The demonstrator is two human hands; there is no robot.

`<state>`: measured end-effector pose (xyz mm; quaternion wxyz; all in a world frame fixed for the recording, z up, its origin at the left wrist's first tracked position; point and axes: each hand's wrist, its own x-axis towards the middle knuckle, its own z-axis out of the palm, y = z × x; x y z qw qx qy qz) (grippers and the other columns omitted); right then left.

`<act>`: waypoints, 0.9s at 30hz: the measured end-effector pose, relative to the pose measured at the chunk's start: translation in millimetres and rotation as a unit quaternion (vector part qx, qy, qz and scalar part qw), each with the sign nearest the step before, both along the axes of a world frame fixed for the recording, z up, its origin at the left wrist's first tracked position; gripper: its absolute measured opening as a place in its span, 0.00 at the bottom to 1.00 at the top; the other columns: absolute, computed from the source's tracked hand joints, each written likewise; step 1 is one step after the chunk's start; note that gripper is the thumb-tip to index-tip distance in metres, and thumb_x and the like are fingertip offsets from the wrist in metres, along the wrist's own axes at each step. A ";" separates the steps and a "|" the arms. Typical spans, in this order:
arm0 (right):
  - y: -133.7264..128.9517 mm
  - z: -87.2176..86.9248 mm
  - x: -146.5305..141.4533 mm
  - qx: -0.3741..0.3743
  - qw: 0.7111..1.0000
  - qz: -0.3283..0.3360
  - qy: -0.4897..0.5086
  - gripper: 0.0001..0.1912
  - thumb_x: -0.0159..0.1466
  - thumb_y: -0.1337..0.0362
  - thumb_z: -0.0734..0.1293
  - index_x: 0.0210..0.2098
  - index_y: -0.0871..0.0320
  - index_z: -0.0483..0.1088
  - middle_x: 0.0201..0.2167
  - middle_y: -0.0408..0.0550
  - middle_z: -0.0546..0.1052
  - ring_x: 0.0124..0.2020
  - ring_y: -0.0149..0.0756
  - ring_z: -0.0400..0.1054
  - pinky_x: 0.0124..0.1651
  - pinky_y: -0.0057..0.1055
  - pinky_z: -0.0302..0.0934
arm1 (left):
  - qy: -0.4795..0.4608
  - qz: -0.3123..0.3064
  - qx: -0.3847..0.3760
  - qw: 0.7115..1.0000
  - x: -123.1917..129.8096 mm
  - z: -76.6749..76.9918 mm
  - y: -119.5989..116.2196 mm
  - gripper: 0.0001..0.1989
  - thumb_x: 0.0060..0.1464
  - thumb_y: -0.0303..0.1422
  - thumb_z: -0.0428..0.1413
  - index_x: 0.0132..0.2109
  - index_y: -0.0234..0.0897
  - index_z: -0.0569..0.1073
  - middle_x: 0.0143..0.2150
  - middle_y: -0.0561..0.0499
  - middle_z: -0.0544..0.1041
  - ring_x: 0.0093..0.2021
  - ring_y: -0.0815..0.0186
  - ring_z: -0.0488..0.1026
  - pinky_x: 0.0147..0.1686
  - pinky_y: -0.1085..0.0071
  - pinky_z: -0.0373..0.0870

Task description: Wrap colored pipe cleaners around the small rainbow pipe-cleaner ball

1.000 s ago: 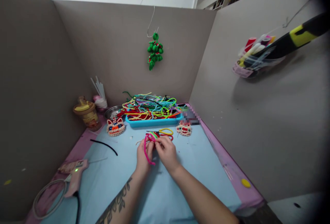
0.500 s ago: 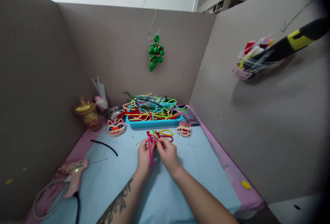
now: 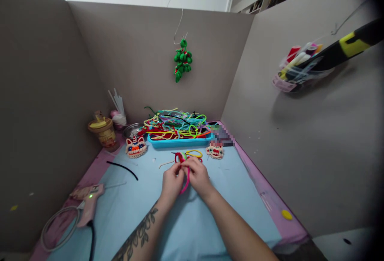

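Head view: over the counter (image 3: 234, 209), the left hand (image 3: 173, 178) and right hand (image 3: 199, 177) each have their grip pinched on a small multicoloured piece (image 3: 180, 157), nearer than the blue tray (image 3: 180, 144). Its bright bands look already gathered; the pink strand (image 3: 187, 181), curving loosely below, seems not yet worked in.

Counting now: 2 bare hands (image 3: 173, 181) (image 3: 199, 176), 1 bright-pink fuzzy strand (image 3: 188, 178)! There's 2 cream, fuzzy animal-face pieces (image 3: 136, 147) (image 3: 215, 150), 1 long blue plastic tray (image 3: 180, 144), 1 round metal bowl (image 3: 127, 132), 1 pair of yellow-and-red-handled scissors (image 3: 196, 151), 1 pale-pink glue gun (image 3: 89, 205), 1 curved black fuzzy stem (image 3: 124, 166), and 1 green hanging ornament (image 3: 183, 60)!
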<state>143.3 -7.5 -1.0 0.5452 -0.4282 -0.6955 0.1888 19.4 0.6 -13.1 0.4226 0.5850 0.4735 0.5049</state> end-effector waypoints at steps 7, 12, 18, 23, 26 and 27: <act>7.8 -5.8 8.3 -0.030 0.990 -0.073 0.114 0.08 0.58 0.69 0.65 0.32 0.54 0.77 0.31 0.47 0.79 0.35 0.38 0.72 0.42 0.36 0.67 | -0.009 -0.075 -0.036 0.997 9.3 1.7 -5.3 0.10 0.44 0.27 0.52 0.31 0.35 0.78 0.26 0.51 0.78 0.28 0.63 0.72 0.31 0.72 0.66; 3.2 -1.3 9.2 -0.008 0.987 -0.073 0.143 0.06 0.59 0.65 0.67 0.32 0.54 0.77 0.31 0.48 0.79 0.36 0.39 0.72 0.42 0.37 0.67 | -0.081 -0.063 -0.087 0.991 9.0 4.4 -0.8 0.09 0.41 0.28 0.56 0.31 0.34 0.78 0.26 0.50 0.78 0.28 0.63 0.73 0.33 0.71 0.68; -1.9 -0.1 2.6 -0.053 0.990 -0.058 0.120 0.12 0.59 0.66 0.65 0.44 0.56 0.71 0.36 0.49 0.76 0.30 0.34 0.69 0.33 0.30 0.65 | -0.222 -0.042 -0.101 0.969 -0.9 4.8 7.6 0.14 0.42 0.36 0.62 0.37 0.33 0.77 0.33 0.46 0.80 0.35 0.62 0.76 0.40 0.66 0.70; -3.5 4.0 -3.6 -0.047 0.994 -0.072 0.068 0.03 0.61 0.66 0.64 0.32 0.56 0.70 0.31 0.47 0.72 0.31 0.34 0.66 0.32 0.29 0.62 | -0.247 -0.021 -0.087 0.965 0.6 6.2 4.3 0.13 0.43 0.38 0.63 0.35 0.34 0.75 0.36 0.46 0.79 0.38 0.61 0.76 0.42 0.66 0.70; -5.5 6.7 -6.2 -0.039 0.994 -0.084 0.052 0.04 0.62 0.68 0.63 0.32 0.56 0.70 0.30 0.46 0.71 0.31 0.34 0.66 0.33 0.29 0.61 | -0.256 -0.024 -0.079 0.963 3.4 6.1 2.3 0.13 0.43 0.37 0.63 0.36 0.34 0.75 0.36 0.46 0.79 0.39 0.61 0.75 0.44 0.66 0.69; -5.8 6.8 -6.6 -0.034 0.994 -0.089 0.048 0.04 0.62 0.68 0.63 0.32 0.56 0.70 0.31 0.46 0.71 0.32 0.34 0.66 0.33 0.29 0.61 | -0.261 -0.029 -0.078 0.962 4.1 6.0 1.9 0.13 0.43 0.36 0.63 0.36 0.34 0.75 0.37 0.46 0.79 0.39 0.61 0.75 0.44 0.65 0.69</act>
